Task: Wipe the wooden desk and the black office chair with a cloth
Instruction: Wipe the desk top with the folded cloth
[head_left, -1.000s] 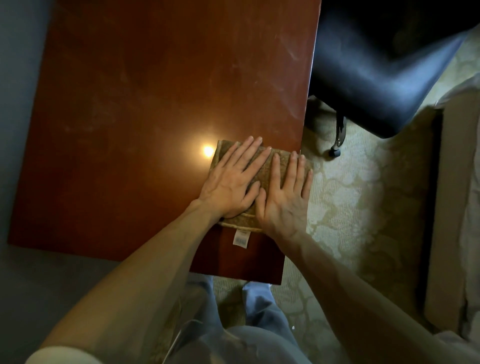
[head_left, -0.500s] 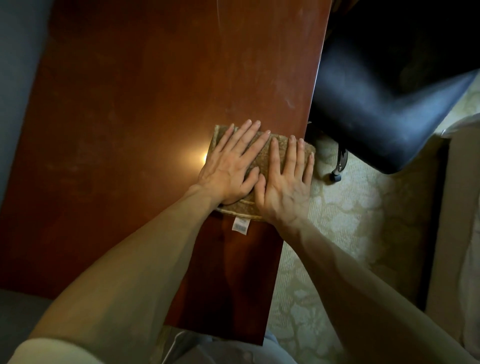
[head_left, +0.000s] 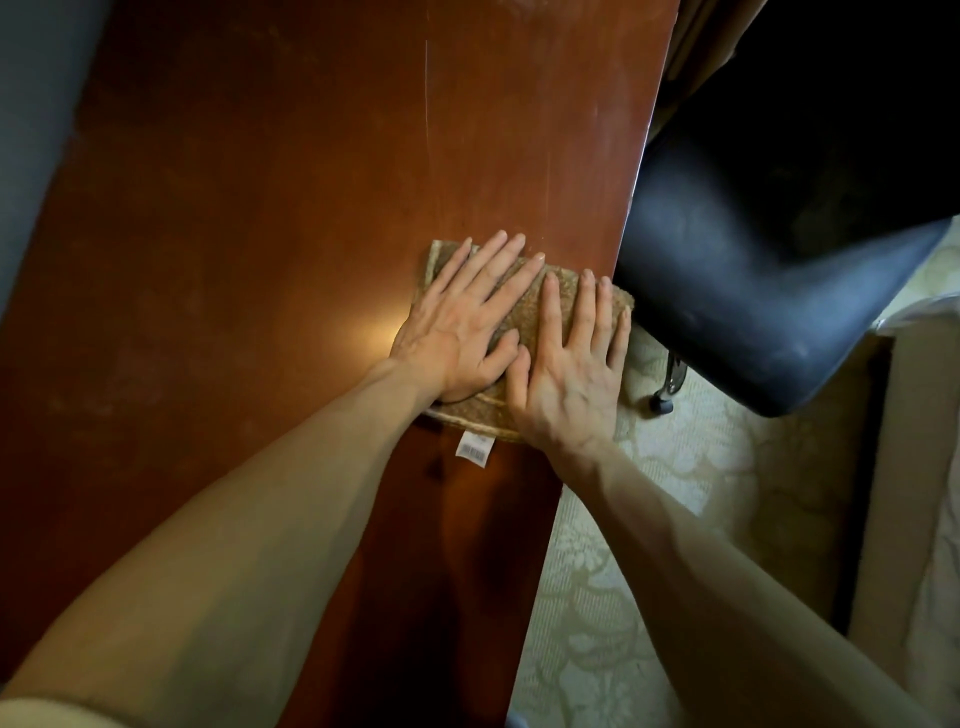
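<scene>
A folded brown cloth with a white barcode tag lies flat on the reddish wooden desk, close to the desk's right edge. My left hand presses on the cloth's left part with straight, spread fingers. Beside it, my right hand lies flat on the right part, its outer fingers at the desk's edge. The two thumbs touch in the middle. The black office chair stands just right of the desk, its seat near the cloth's far right corner.
Pale patterned carpet covers the floor right of the desk. A chair caster sits on it under the seat. A beige box or furniture side stands at the far right. A grey wall borders the desk on the left.
Both hands have slid the cloth forward along the desk's right edge, away from the near end. The chair seat now lies closer to the cloth.
</scene>
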